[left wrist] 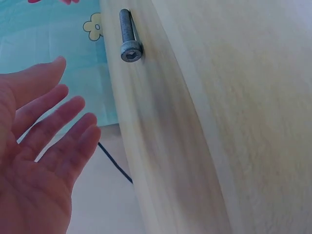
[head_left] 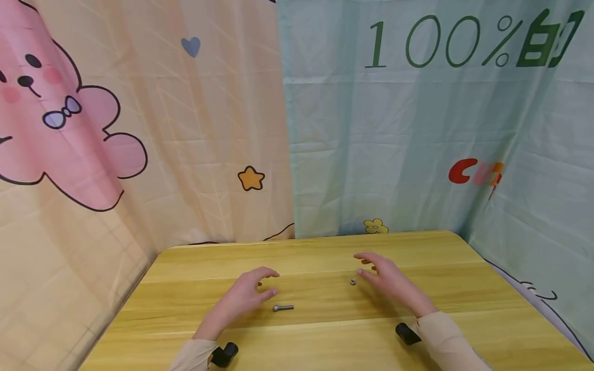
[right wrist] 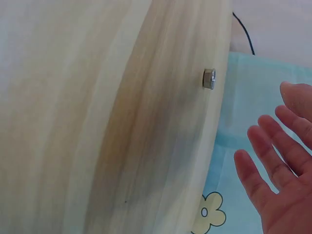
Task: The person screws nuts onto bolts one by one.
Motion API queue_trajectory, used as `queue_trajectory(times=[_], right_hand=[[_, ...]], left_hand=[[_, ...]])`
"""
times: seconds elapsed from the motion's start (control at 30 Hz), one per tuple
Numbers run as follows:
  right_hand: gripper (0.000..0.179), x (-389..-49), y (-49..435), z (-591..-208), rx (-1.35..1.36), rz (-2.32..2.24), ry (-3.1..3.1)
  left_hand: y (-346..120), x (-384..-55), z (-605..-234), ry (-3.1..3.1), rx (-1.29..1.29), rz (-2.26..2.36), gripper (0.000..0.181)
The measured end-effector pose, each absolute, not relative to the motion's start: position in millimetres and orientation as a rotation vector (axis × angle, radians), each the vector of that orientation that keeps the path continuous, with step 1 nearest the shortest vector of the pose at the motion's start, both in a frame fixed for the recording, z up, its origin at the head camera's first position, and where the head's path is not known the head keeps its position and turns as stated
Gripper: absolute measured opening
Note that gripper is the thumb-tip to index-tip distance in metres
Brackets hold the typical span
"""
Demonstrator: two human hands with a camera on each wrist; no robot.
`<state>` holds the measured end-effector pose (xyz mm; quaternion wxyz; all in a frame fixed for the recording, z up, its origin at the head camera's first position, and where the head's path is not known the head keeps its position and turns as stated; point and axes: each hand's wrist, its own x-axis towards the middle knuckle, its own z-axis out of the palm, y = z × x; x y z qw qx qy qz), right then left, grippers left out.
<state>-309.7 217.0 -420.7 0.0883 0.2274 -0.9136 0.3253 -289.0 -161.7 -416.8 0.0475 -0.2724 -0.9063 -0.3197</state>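
Sleeves (head_left: pixel 445 335): both run off my lower edge of sight, so I can't see my forearms beyond them.
Left hand (head_left: pixel 246 293): relaxed, thumb and fingers parted, holding nothing, just beside the bolt's head end.
Bolt (head_left: pixel 284 307): on its side on the table, socket head towards my left hand, shank pointing right. I judge a light thumb-and-finger pinch at the head best, leaving the thread free; it could roll if nudged. Its underside is hidden.
Right hand (head_left: pixel 390 277): loosely spread, nothing in it, near the nut; some fingers hide behind others from above, and the right wrist view cuts off my palm.
Nut (head_left: pixel 352 282): on the table, just beyond my right thumb tip, apparently flat. I'd pinch it across opposite sides, gently, lest it skid. Its inner thread is too small to make out.
Curtain (head_left: pixel 223 129): behind the table (head_left: pixel 320 350); its lettering breaks off at a fold.
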Motion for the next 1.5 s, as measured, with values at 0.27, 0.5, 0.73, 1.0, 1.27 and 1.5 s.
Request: queue_trajectory(times=[0.27,0.5,0.73,1.0,1.27,1.5], right_hand=[[0.028,-328,216,-424,0.752,1.025,-2.766],[0.021,-339,215,-427,0.852,1.043,-2.849],[0.025,-344,214,-430,0.842,1.154,-2.884],[0.024,-349,217,-436,0.881,1.287,-2.873],[0.02,-352,220,-440,0.891,1.36,-2.881],[0.017,-350,221,-441,0.892,1.379,-2.89]], left_hand=[[-163,-299,-430,-2.783,-0.914,-1.214,0.025],[-164,-299,-436,-2.836,-0.956,-1.244,0.019],[-162,-303,-441,-2.845,-0.98,-1.233,0.021],[-160,-304,-444,-2.849,-0.95,-1.304,0.019],[-163,-303,-444,-2.862,-0.953,-1.342,0.017],[-164,-299,-443,-2.853,-0.954,-1.395,0.017]])
